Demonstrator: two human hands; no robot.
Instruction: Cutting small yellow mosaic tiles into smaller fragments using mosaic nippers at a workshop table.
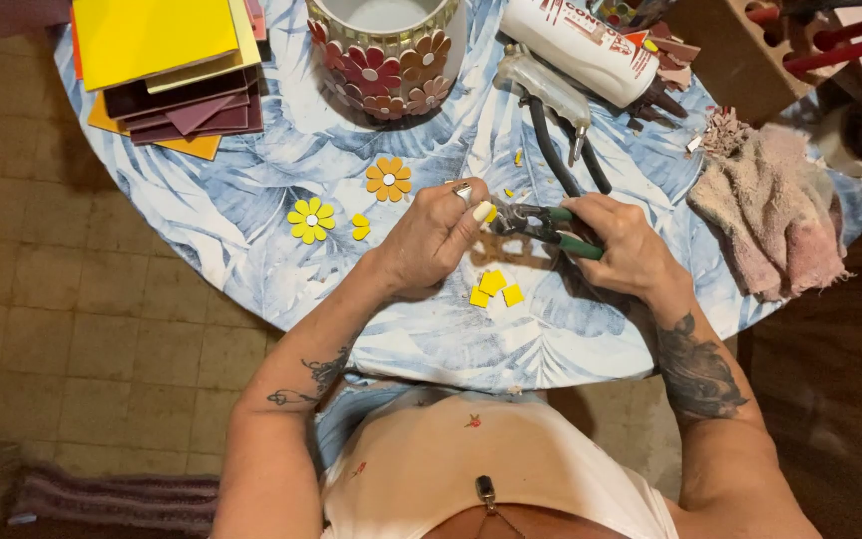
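My left hand (pixel 431 240) pinches a small yellow tile piece (pixel 491 214) between thumb and finger, right at the jaws of green-handled nippers (pixel 541 222). My right hand (pixel 616 245) is closed around the nippers' handles. Below the hands lie three small yellow tile squares (pixel 494 287) on the blue leaf-patterned tablecloth (pixel 251 250). To the left lie a yellow tile flower (pixel 310 220), two loose yellow petals (pixel 360 227) and an orange tile flower (pixel 389 179).
A white pot covered with red and orange tile flowers (pixel 386 55) stands at the back. Stacked yellow, orange and maroon tiles (pixel 167 70) lie back left. A glue tube (pixel 576 45), another pair of pliers (pixel 556 115) and a pinkish rag (pixel 770 205) lie to the right.
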